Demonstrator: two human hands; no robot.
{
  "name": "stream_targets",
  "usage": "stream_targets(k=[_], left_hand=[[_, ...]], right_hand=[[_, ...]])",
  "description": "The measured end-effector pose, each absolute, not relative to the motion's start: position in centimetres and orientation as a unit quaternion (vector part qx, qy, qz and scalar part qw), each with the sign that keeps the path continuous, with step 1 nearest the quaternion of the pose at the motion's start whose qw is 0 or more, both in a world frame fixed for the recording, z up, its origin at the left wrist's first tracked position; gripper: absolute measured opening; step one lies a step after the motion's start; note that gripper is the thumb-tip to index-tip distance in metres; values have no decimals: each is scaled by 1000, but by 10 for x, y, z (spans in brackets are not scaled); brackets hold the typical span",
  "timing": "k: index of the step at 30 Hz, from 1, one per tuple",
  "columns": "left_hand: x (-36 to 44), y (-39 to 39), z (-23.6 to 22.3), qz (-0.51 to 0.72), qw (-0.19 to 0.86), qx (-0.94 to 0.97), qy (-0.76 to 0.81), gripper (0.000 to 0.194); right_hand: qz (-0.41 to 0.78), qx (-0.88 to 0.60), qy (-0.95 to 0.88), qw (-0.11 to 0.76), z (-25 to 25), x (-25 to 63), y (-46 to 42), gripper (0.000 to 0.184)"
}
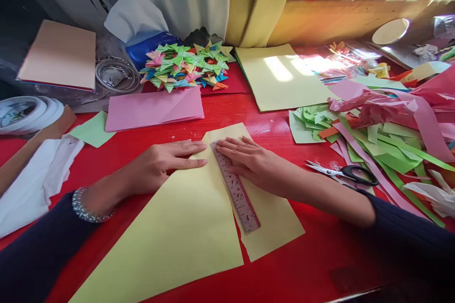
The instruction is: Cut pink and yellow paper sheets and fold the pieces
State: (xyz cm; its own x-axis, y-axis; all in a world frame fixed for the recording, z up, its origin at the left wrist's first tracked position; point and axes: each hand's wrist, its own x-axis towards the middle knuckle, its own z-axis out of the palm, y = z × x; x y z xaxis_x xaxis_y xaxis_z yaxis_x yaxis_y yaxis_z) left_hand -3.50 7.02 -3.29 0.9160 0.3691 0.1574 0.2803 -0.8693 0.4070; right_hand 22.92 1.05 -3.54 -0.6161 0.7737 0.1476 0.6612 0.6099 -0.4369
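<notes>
A sheet of yellow paper (185,227) lies on the red table, partly torn from its near edge up along a ruler. The clear ruler (240,196), with a pink edge and small printed figures, rests on the narrower right-hand strip (273,227) beside the tear. My right hand (245,158) lies over the ruler's far end, fingers stretched out and pressing down on it and the paper. My left hand (170,161) rests flat at the sheet's upper left edge, fingertips on the paper. The two parts still look joined near the far end.
Black-handled scissors (355,175) lie right of my right forearm, by green and pink paper scraps (394,147). Behind are a stack of yellow paper (284,75), pink paper (152,109) and folded paper stars (188,66). White tape rolls (28,113) sit at the left.
</notes>
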Motion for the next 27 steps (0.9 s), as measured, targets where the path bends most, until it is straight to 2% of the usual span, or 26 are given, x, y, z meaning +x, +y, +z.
stream_targets(k=[19,27], left_hand=[[-36,71,-34,116,201,958,170,34],[-33,72,-42,190,228,929,221,30]], right_hand=[[129,-442,-874,156,-44,212,28,49],[112,-423,-890,127,-46,217,26,50]])
